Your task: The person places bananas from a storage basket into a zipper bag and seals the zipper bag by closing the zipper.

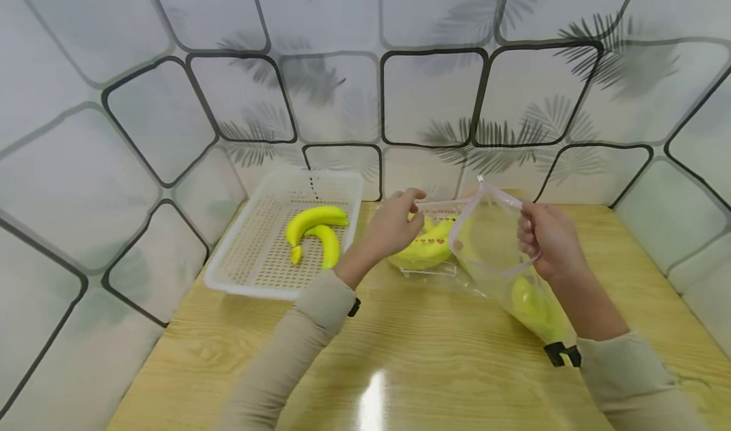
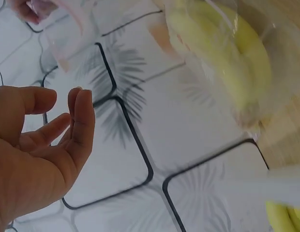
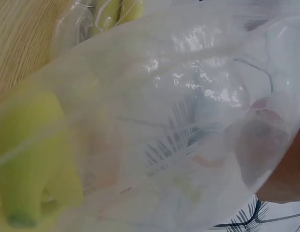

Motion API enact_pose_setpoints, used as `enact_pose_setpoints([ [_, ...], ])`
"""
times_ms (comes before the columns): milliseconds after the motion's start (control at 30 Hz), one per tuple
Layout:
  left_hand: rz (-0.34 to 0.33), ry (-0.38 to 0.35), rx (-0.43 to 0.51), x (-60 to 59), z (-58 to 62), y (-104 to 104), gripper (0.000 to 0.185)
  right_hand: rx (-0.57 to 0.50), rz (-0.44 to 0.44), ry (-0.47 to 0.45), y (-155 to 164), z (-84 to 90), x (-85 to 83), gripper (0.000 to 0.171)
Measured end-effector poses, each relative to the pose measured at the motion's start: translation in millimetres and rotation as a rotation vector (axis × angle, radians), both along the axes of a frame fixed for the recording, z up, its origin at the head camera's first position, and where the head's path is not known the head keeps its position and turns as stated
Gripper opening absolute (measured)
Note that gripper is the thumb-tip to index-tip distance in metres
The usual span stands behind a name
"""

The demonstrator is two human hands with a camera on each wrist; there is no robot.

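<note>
Both hands (image 1: 468, 231) at bag (image 1: 502, 259) rim; basket (image 1: 245, 278) left.

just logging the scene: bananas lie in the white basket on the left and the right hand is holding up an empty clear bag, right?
Not quite: the clear bag that the right hand holds up is not empty. The head view shows a yellow banana low inside it, and the right wrist view shows yellow fruit through the plastic. The rest holds: bananas lie in the white basket on the left.
</note>
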State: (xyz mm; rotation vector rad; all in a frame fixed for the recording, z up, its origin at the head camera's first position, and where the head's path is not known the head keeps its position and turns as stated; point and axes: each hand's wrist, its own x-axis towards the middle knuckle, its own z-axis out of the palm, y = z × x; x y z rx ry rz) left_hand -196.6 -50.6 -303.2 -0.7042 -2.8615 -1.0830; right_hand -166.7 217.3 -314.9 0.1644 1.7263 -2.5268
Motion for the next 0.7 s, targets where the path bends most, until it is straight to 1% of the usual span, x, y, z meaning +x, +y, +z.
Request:
enact_pose_setpoints([
  [133,0.103,-0.026,-0.007,-9.4,7.2,-41.0,0.046,0.024,0.001,-0.013,-6.4,-4.4,2.6,0.021],
  [200,0.155,-0.044,-0.020,-15.6,8.4,-63.4,0.049,0.027,0.002,-0.007,-9.9,-6.4,3.8,0.021],
  [300,0.206,-0.105,-0.034,-26.7,6.9,-95.1,0.053,0.027,0.006,0.003,-12.3,-8.8,4.4,0.025],
  [400,0.225,-0.166,-0.047,-38.0,-0.9,-125.7,0.056,0.022,0.021,0.002,-14.3,-11.4,5.8,0.027],
  [467,0.234,-0.178,-0.074,-45.1,-7.5,-143.8,0.056,0.022,0.027,-0.003,-15.2,-12.8,7.3,0.028],
  [533,0.228,-0.164,-0.124,-52.1,-14.7,-160.2,0.052,0.019,0.031,-0.009,-15.9,-13.9,9.2,0.027],
  [633,0.208,-0.145,-0.230,-59.6,-23.2,-179.4,0.047,0.030,0.034,-0.015,-16.5,-15.5,12.2,0.025],
  [700,0.182,-0.161,-0.303,-63.1,-26.5,-189.5,0.047,0.038,0.041,-0.023,-16.6,-16.8,14.1,0.024],
])
